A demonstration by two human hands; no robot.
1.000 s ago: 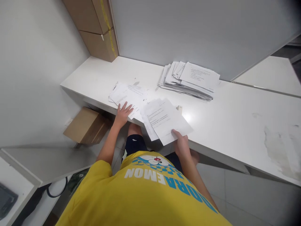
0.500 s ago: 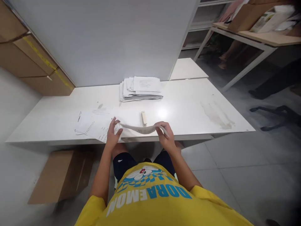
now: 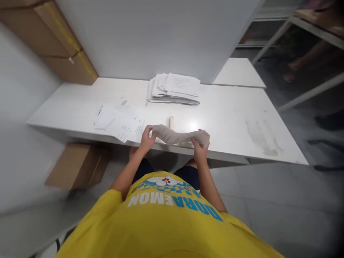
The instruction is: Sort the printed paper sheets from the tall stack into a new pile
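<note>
Now the sheets (image 3: 168,136) — left hand (image 3: 146,141), right hand (image 3: 201,150) gripping — show more print.

A long white counter (image 3: 228,118) carries a thick, uneven stack of papers (image 3: 180,87) against the grey panel (image 3: 161,39) at its back, with loose printed sheets (image 3: 120,123) fanned near the front edge, toward the left. A small pale block-like object (image 3: 172,122) lies between them and a greyish stain (image 3: 263,138) marking the right end. Cardboard boxes (image 3: 77,68) stand stacked in the back left corner.
</note>
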